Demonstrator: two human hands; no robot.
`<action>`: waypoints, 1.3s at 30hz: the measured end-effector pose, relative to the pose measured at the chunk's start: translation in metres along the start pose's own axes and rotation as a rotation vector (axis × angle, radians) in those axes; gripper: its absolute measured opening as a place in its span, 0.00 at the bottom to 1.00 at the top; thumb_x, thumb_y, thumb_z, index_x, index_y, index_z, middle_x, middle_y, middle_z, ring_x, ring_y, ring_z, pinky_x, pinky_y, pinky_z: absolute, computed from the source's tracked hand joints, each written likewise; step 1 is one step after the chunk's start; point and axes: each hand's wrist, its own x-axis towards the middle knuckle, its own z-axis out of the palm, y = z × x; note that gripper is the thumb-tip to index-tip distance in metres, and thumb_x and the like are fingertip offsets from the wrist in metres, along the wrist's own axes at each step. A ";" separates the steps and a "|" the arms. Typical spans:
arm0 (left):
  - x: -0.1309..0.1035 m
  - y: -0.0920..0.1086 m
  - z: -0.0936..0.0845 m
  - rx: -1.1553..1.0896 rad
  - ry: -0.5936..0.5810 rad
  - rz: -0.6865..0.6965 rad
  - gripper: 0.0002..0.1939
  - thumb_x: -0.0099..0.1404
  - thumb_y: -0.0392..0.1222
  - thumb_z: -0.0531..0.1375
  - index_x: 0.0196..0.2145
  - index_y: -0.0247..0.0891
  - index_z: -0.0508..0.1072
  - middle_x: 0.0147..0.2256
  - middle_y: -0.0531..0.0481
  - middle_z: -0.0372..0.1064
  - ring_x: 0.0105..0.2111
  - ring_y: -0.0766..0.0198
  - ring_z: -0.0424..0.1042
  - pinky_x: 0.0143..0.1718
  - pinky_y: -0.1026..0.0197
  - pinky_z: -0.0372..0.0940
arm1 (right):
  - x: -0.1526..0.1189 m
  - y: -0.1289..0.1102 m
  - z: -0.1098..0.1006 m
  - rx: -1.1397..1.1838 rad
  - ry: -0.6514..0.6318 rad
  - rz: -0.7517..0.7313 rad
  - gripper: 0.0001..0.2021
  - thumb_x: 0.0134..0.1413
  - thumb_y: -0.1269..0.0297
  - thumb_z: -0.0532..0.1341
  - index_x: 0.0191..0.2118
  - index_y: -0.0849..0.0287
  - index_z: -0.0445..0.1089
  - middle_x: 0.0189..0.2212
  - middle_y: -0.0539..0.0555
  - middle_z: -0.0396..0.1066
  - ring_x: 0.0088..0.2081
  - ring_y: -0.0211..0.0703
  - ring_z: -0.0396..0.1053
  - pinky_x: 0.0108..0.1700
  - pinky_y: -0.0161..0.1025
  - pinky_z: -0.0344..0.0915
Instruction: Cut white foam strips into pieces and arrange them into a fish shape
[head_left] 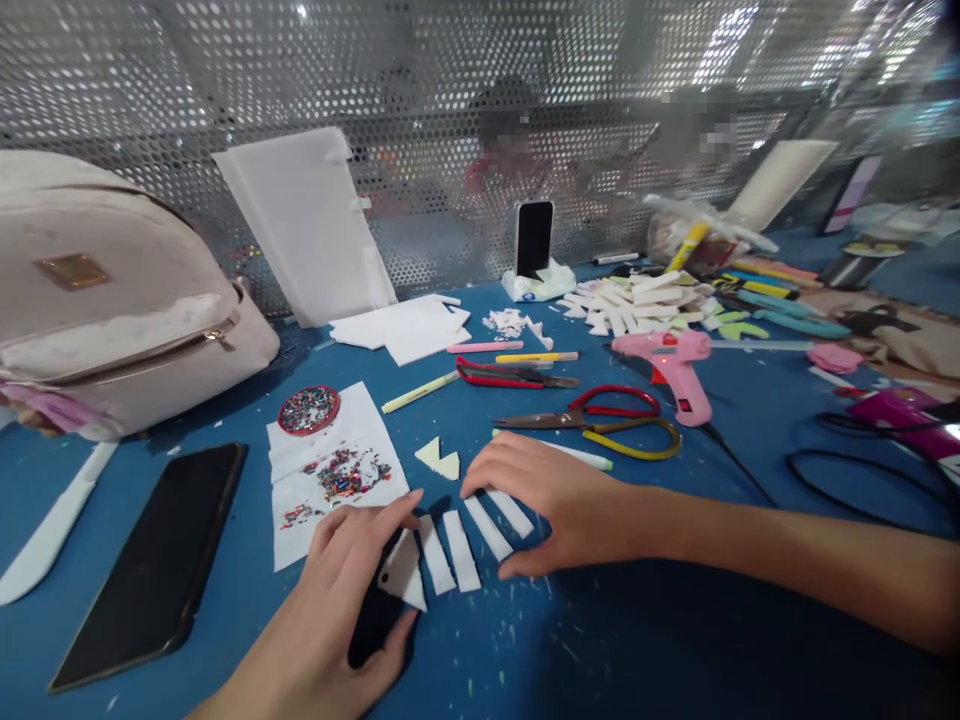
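Several white strips (460,552) lie side by side on the blue table (600,640). My left hand (337,590) curves around a white triangular piece (405,572) at the left end of the row, fingers and thumb apart; whether it touches the piece is hard to tell. Over the right end of the row, my right hand (555,500) arches with thumb and fingers spread around two strips, its fingertips close to their upper ends. Just above the hands sit small pale notched pieces (439,458). Beads (349,475) are scattered on a white sheet (292,545) beside my left hand.
Scissors (600,420), a red cutter (510,374) and a pink glue gun (675,365) lie beyond my right hand. A pile of white pieces (645,300) is farther back. At left are a dark phone (154,565), a white knife (56,520) and a backpack (112,300).
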 end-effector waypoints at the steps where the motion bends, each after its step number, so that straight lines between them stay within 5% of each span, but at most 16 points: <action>1: 0.000 0.000 0.000 0.011 0.006 0.016 0.32 0.69 0.33 0.48 0.68 0.48 0.47 0.54 0.47 0.65 0.56 0.57 0.64 0.60 0.51 0.58 | 0.000 0.000 0.002 0.016 0.011 0.011 0.26 0.52 0.54 0.71 0.52 0.62 0.67 0.48 0.58 0.70 0.49 0.50 0.65 0.59 0.48 0.56; 12: 0.004 -0.009 0.002 0.066 -0.025 -0.023 0.33 0.70 0.44 0.54 0.68 0.47 0.47 0.53 0.48 0.69 0.54 0.54 0.68 0.58 0.48 0.58 | -0.003 0.005 0.011 0.048 0.073 -0.007 0.28 0.57 0.46 0.67 0.54 0.62 0.67 0.49 0.59 0.71 0.50 0.51 0.65 0.60 0.50 0.55; 19: 0.010 -0.013 0.004 0.209 0.021 0.101 0.45 0.64 0.54 0.62 0.70 0.40 0.45 0.53 0.44 0.70 0.51 0.49 0.68 0.55 0.47 0.58 | -0.003 0.005 0.013 0.030 0.094 -0.035 0.29 0.59 0.44 0.64 0.54 0.64 0.66 0.49 0.61 0.71 0.52 0.52 0.65 0.60 0.50 0.55; 26: 0.015 0.000 0.008 0.146 0.017 0.003 0.36 0.69 0.44 0.55 0.70 0.43 0.45 0.51 0.46 0.69 0.52 0.52 0.66 0.60 0.45 0.52 | 0.002 0.001 0.006 0.039 0.023 0.043 0.28 0.52 0.47 0.70 0.51 0.61 0.70 0.46 0.58 0.71 0.47 0.51 0.67 0.55 0.47 0.57; 39: 0.014 0.002 0.005 0.123 -0.041 0.053 0.40 0.66 0.39 0.57 0.70 0.44 0.42 0.53 0.44 0.67 0.54 0.50 0.64 0.61 0.41 0.51 | 0.001 0.002 0.008 -0.007 0.062 -0.031 0.28 0.54 0.49 0.70 0.52 0.63 0.67 0.47 0.59 0.71 0.47 0.51 0.65 0.54 0.47 0.58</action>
